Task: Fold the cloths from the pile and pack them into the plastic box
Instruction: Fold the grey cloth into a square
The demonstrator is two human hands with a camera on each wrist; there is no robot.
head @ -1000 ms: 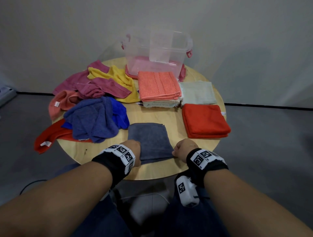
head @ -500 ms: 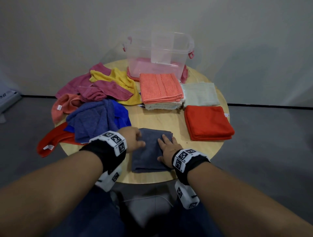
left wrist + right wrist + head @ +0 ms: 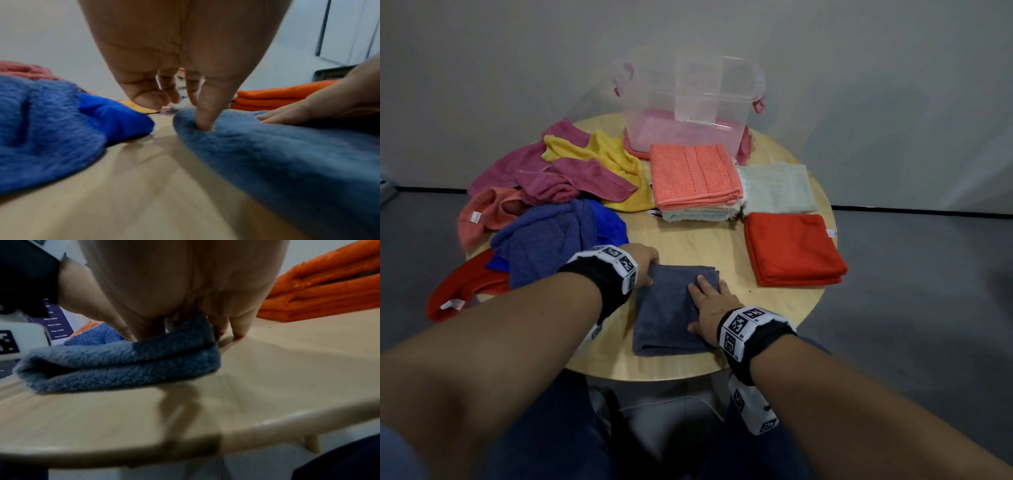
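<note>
The grey cloth (image 3: pixel 671 308) lies folded on the table (image 3: pixel 688 246), at the near edge, well short of the box (image 3: pixel 688 102) at the far edge. The right hand (image 3: pixel 714 310) lies flat on the cloth's right half, fingers straight and pressing, holding nothing. The left hand (image 3: pixel 645 262) is at the cloth's far-left corner — the left wrist view shows one finger pushed down into the nap, the others loosely curled clear of it, gripping nothing.

The cloth looks soft, thick and light; it should slump and spring open if lifted by one corner. Better to take it by the folded edge with both hands — or slide a palm beneath. The pile (image 3: pixel 544 219) sits left of the cloth, folded stacks between it and the box.
</note>
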